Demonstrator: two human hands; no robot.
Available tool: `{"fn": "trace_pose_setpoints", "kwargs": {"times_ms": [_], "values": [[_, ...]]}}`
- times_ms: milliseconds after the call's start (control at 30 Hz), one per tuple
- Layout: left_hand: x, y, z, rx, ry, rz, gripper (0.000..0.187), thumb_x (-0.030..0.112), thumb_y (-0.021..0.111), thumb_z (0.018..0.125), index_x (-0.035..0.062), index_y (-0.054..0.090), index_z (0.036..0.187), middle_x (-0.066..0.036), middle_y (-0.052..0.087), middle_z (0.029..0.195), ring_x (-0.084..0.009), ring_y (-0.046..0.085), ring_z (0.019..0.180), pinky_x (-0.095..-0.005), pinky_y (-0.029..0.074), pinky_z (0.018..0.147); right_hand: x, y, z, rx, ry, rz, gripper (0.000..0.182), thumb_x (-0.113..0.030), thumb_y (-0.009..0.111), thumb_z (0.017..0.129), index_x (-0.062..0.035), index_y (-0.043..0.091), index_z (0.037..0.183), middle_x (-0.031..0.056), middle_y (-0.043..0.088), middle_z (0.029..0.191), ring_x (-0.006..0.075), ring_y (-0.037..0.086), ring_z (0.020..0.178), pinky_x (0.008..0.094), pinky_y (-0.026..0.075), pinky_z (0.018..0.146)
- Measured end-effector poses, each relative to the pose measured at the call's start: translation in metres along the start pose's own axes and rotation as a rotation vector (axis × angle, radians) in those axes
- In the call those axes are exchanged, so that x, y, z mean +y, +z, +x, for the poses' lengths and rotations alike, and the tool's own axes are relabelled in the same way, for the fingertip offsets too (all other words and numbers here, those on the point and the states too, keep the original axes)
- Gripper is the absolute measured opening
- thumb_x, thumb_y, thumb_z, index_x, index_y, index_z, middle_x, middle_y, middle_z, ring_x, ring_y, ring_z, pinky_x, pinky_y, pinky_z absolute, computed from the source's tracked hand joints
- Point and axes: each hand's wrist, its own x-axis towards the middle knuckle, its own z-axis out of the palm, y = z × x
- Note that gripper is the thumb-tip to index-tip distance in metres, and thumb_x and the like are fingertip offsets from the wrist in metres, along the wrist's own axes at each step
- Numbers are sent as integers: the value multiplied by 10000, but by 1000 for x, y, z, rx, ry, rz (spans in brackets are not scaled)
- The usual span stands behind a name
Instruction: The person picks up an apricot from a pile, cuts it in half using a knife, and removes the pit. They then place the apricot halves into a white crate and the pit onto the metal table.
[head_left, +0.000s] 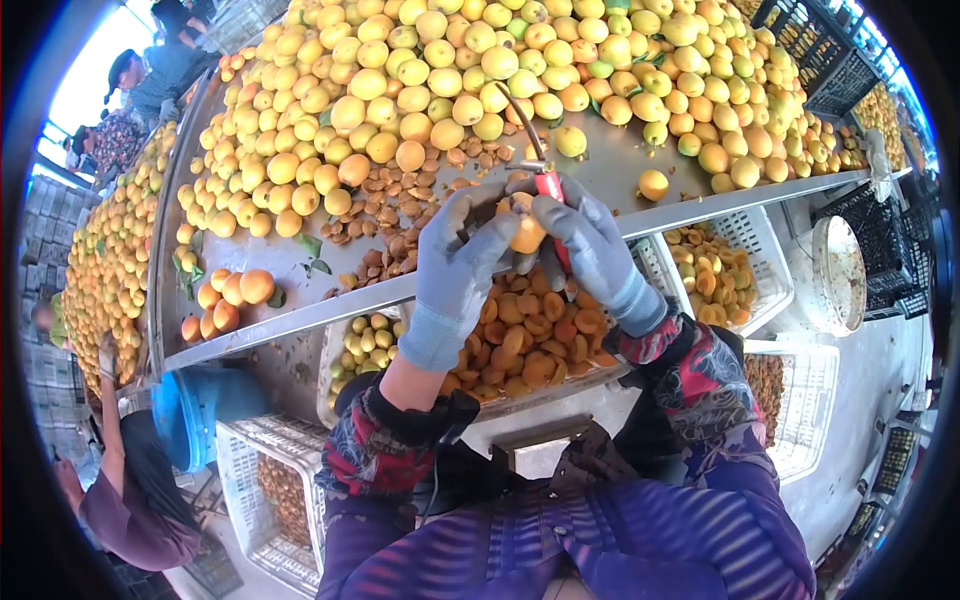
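In front of me, my left hand [462,255], in a grey-blue work glove, is closed around an orange apricot [525,232]. My right hand [592,245], gloved the same way, grips a red-handled tool [548,186] with a thin, dark, curved piece rising from its top. The right thumb and fingers press against the fruit, so both hands meet at it. Below them sits a crate of halved apricots [530,335]. Apricot pits [385,205] lie scattered on the metal table [330,312] just beyond the left hand.
A big heap of whole apricots [480,60] covers the table's far side. White crates stand around: green fruit [368,345], apricot halves [712,270], pits [285,490]. A blue bucket [185,420] and a white bucket [838,275] flank the table. Another person [130,500] works at left.
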Motion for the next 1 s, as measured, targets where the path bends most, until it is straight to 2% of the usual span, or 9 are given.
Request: {"fn": "trace_pose_setpoints", "kwargs": {"times_ms": [67,200,267,367,500,733,767,933,1000], "values": [[0,0,-1,59,-39,-3,300,86,617,881,-34,553,1149,-54,597,960,-97,553,741,-227,473,701,2,1,-3,-12,-25,-74,391,-275,496,941,15,477,1203,48,601,763,92,524,440,196,403,383],[-9,-3,4,79,231,312,243,79,584,900,-3,570,1129,-32,587,958,-71,535,808,-211,453,744,4,-2,-4,-87,-206,-141,318,-249,517,939,-7,508,1145,31,582,691,80,497,421,191,380,378],[-8,2,1,19,292,422,229,86,552,918,-7,564,1127,-28,565,963,-65,512,842,-202,435,759,-1,4,-5,64,-4,-145,270,-289,526,928,-25,546,978,35,564,608,79,476,404,204,355,360],[-6,4,1,-32,186,320,234,109,530,937,-14,554,1134,-26,549,969,-71,497,855,-206,425,779,1,3,-4,63,14,-39,340,-365,546,907,-26,558,895,47,563,595,91,441,368,231,338,317],[-1,6,4,-61,422,559,253,131,517,948,-21,548,1148,-29,555,971,-77,500,863,-215,424,795,-3,4,-7,94,64,-13,303,-317,526,903,-19,579,889,68,564,564,122,436,357,223,349,355],[-6,8,1,-75,408,442,332,159,512,950,-9,503,1237,-78,561,1113,-115,533,931,-248,432,840,-13,8,-10,127,114,81,290,-318,551,893,-32,576,856,71,556,539,122,416,332,228,330,334],[-7,10,-1,-62,331,325,334,175,527,946,-7,510,1225,-82,569,1138,-112,537,936,-252,441,845,-15,7,-11,118,99,67,295,-312,548,907,-25,589,965,63,563,550,96,421,353,210,318,350],[-19,10,7,119,398,335,332,178,596,915,-12,541,1182,-46,599,1096,-99,541,905,-255,452,834,-11,7,-6,173,-36,16,191,-223,597,909,-36,577,941,12,549,633,53,489,457,195,353,390],[-17,5,7,150,446,601,314,149,619,898,-25,572,1155,-34,625,1050,-100,560,880,-253,468,810,5,3,2,178,-293,-137,202,-211,637,888,-28,558,919,4,550,662,65,549,537,204,407,453]]}}
